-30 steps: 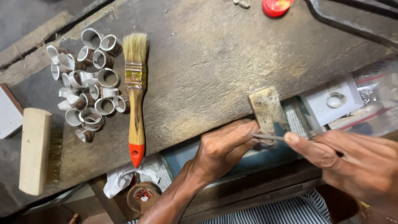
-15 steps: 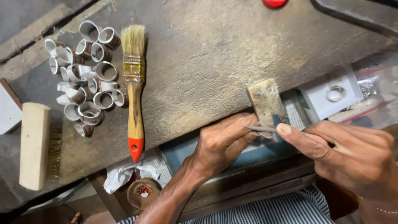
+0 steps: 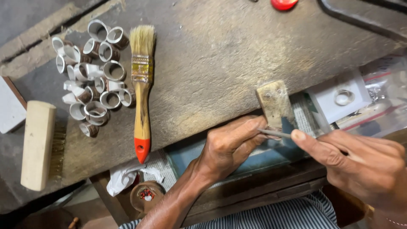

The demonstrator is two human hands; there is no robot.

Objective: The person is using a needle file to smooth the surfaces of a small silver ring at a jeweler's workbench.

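My left hand (image 3: 231, 146) is closed at the front edge of the worn wooden bench (image 3: 220, 59), its fingertips pinching a small piece that I cannot make out, pressed against the foot of a wooden bench peg (image 3: 274, 101). My right hand (image 3: 360, 163) grips a thin metal file (image 3: 275, 133), index finger laid along it, with the file's tip reaching the left fingertips. The work piece is hidden by the fingers.
A heap of several metal ring bands (image 3: 91, 76) lies at the left, beside a paintbrush (image 3: 142, 91) with a red-tipped handle. A wooden-backed wire brush (image 3: 38, 144) is further left. A ring on white card (image 3: 343, 97) sits in plastic at right. A red cap (image 3: 284, 3) is at the top.
Both hands stay at the peg; the right hand and file have shifted slightly along the piece. The view has drifted a little.
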